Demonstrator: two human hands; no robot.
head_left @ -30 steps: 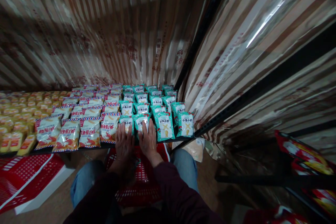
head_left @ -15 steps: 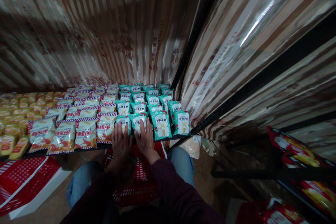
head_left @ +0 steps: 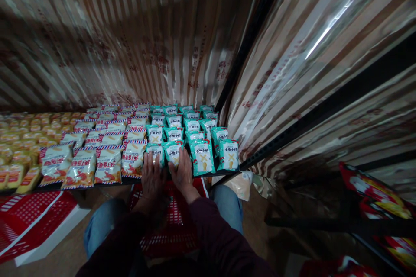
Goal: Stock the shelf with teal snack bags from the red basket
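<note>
My left hand [head_left: 152,177] lies flat, fingers stretched, on a teal snack bag [head_left: 154,152] at the front edge of the shelf [head_left: 107,182]. My right hand [head_left: 182,172] rests flat beside it on the neighbouring teal bag [head_left: 172,152]. Several rows of teal snack bags [head_left: 182,127] stand behind and to the right of them. To the left are rows of white and red snack bags [head_left: 107,162]. Neither hand grips anything.
Yellow packets [head_left: 19,147] fill the shelf's far left. A red plastic basket [head_left: 175,220] sits between my knees; a red crate lid [head_left: 29,220] lies lower left. Foil-wrapped striped walls [head_left: 136,30] stand behind and right. Red snack bags [head_left: 373,190] sit on a right-hand shelf.
Both hands stay flat on the front teal bags, with only slight shifts of the hands and the camera.
</note>
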